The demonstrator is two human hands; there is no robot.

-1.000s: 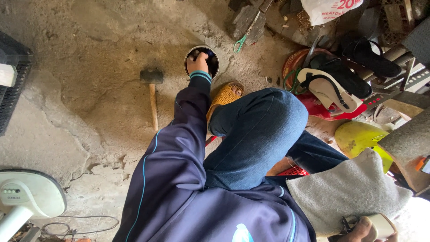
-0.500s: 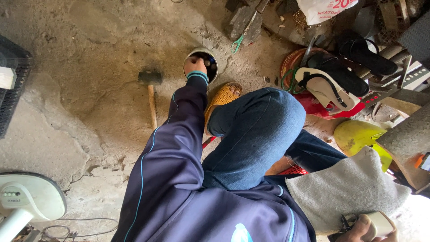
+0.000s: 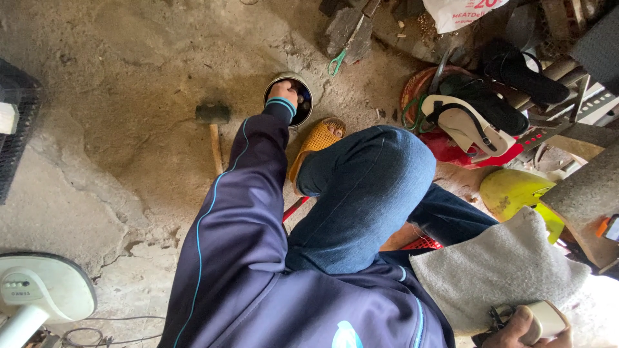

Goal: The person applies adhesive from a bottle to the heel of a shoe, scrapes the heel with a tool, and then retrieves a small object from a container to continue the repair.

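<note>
The left hand reaches into a small round metal tin on the concrete floor beside a wooden-handled hammer, its grip hidden from me, while the right hand clasps a pale curved handle beneath a grey felt cloth.

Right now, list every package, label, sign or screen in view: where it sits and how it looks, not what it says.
White plastic bag: top edge, right of centre, on the clutter; crumpled, red print.
Round tin: on the concrete floor, upper centre; metal rim, dark inside, the left hand reaching into it.
Fan base panel: lower left; white, rounded, small buttons and a printed mark.
No screens or signs visible.
</note>
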